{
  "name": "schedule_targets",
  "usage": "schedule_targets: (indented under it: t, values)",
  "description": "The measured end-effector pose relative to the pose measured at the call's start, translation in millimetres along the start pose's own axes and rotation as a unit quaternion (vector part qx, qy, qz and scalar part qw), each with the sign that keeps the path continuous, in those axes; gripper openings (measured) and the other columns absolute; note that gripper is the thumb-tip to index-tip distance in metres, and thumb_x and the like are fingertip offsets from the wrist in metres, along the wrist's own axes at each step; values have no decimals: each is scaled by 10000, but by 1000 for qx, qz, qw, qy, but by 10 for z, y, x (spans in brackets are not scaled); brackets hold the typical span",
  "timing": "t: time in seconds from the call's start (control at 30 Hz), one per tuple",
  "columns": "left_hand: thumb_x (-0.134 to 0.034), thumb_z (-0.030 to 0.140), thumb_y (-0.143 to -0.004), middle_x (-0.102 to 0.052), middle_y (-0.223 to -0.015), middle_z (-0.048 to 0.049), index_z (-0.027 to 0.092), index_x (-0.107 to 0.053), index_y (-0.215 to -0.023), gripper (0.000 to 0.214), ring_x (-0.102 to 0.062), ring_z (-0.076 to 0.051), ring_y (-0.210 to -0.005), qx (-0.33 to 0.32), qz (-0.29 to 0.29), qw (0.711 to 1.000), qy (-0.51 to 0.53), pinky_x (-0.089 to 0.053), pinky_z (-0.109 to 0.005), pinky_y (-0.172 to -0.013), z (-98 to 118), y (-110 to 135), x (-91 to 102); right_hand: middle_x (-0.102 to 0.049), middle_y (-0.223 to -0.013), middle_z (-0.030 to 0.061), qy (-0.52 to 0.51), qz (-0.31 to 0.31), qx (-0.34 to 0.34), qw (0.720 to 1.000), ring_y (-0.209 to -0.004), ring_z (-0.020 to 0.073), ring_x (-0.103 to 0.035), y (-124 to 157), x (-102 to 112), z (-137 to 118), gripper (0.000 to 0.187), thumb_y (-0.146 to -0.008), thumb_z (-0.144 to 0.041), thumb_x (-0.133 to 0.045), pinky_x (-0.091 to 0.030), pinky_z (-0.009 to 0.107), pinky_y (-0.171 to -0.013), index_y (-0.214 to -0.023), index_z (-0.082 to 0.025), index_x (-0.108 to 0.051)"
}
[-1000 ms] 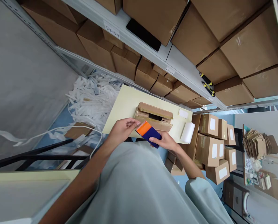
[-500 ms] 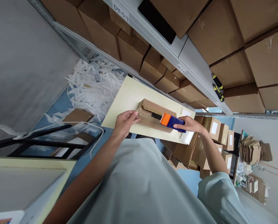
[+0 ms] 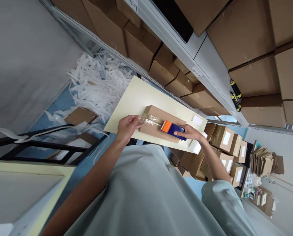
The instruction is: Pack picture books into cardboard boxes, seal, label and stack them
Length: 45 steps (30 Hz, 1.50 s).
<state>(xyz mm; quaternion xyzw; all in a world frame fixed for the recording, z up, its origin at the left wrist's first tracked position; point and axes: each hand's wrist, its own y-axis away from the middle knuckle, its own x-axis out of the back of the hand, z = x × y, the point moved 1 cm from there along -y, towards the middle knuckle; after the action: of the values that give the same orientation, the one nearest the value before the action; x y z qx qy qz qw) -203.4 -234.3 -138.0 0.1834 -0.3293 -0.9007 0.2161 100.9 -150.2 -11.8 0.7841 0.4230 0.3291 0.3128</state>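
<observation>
A long brown cardboard box [image 3: 165, 114] lies on the pale yellow tabletop [image 3: 131, 95]. My right hand [image 3: 189, 132] is closed around a blue and orange tape dispenser [image 3: 177, 131] over the right part of the box. A shiny strip of clear packing tape [image 3: 151, 120] runs leftward along the box top from the dispenser's orange end. At the box's left end my left hand [image 3: 127, 127] is closed, thumb and fingers pinching the tape's end. Next to my right hand, a white roll or sheet [image 3: 196, 147] is partly hidden.
A shelf rack [image 3: 203, 64] full of cardboard boxes overhangs the table's far side, with yellow-black cutters [image 3: 235, 95] and a black flat device [image 3: 174, 18] on it. Shredded white paper [image 3: 99, 82] heaps at left. Labelled boxes [image 3: 226, 137] stack at right, beside a white label [image 3: 197, 120].
My right hand and the dispenser have moved left and slightly down in view. Tape now stretches across the box top, and the dark gap there no longer shows. My left hand has shifted slightly left.
</observation>
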Motion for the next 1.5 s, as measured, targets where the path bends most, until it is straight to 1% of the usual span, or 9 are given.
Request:
schedule_targets:
  t: [0.2,0.33,0.47,0.57,0.7,0.93,1.13,1.33,1.5]
  values:
    - [-766,332,-801,-724,-783,-45,144,-723,-916,225,-744,-212,-750,5,32,998,-55,-646,-317,-635,-166,-225,-39,-694,-715,8,-1,9,0,1000,-647,166,-635,-21,-49,-26,661,-854,-858,-740,-486,269,-581,-814,-206,-644]
    - [-726,313,-827,-750,-800,-56,155,-730,-896,172,-723,-199,-757,-5,33,994,-107,-588,-288,-665,-308,-339,-106,-676,-709,7,7,17,-6,1000,-655,159,-616,-61,-47,-47,681,-824,-872,-750,-472,264,-578,-793,-200,-646]
    - [-728,364,-875,-784,-922,-76,168,-742,-992,228,-728,-189,-821,-81,33,982,-168,-585,-293,-783,-383,-334,-95,-653,-703,-2,0,18,3,1000,-653,147,-593,-98,-50,-49,693,-786,-876,-775,-457,260,-582,-773,-199,-628]
    - [-774,395,-862,-790,-1026,-75,185,-754,-1172,375,-688,-176,-745,-152,70,952,-255,-577,-318,-791,-320,-264,-34,-620,-678,-17,6,17,9,1000,-633,138,-559,-117,-56,-43,706,-768,-891,-764,-435,260,-578,-767,-199,-626]
    - [-710,454,-952,-802,-1008,-80,208,-796,-992,264,-700,-216,-768,-241,55,905,-346,-560,-364,-852,-159,-125,-95,-602,-675,-18,18,19,23,999,-637,136,-536,-113,-64,-44,717,-778,-906,-728,-412,260,-585,-734,-201,-602]
    - [-779,507,-928,-811,-1048,-98,223,-795,-919,285,-728,-280,-846,-232,54,881,-409,-528,-387,-858,-47,-15,-301,-544,-627,-44,38,39,20,998,-593,123,-493,-103,-136,-39,739,-774,-946,-674,-362,257,-558,-710,-220,-558]
    - [-775,414,-894,-793,-953,-66,212,-774,-880,202,-718,-247,-829,-197,59,905,-373,-537,-355,-854,-33,-37,-345,-660,-581,-20,18,20,21,999,-554,120,-565,-98,-150,-132,699,-792,-871,-765,-428,246,-592,-696,-190,-639]
    - [-786,450,-866,-791,-948,-69,189,-780,-901,264,-664,-219,-778,-177,59,914,-360,-542,-356,-861,-60,-83,-351,-755,-650,29,-90,-36,-3,995,-553,120,-643,204,-22,-123,690,-731,-823,-881,-512,241,-602,-753,-153,-718]
    - [-802,407,-860,-756,-892,-46,179,-762,-879,233,-613,-193,-748,-179,70,918,-346,-541,-347,-853,-66,-70,-372,-798,-699,68,-109,-22,-88,990,-566,146,-697,838,217,240,735,-630,-808,-959,-557,255,-597,-836,-126,-779]
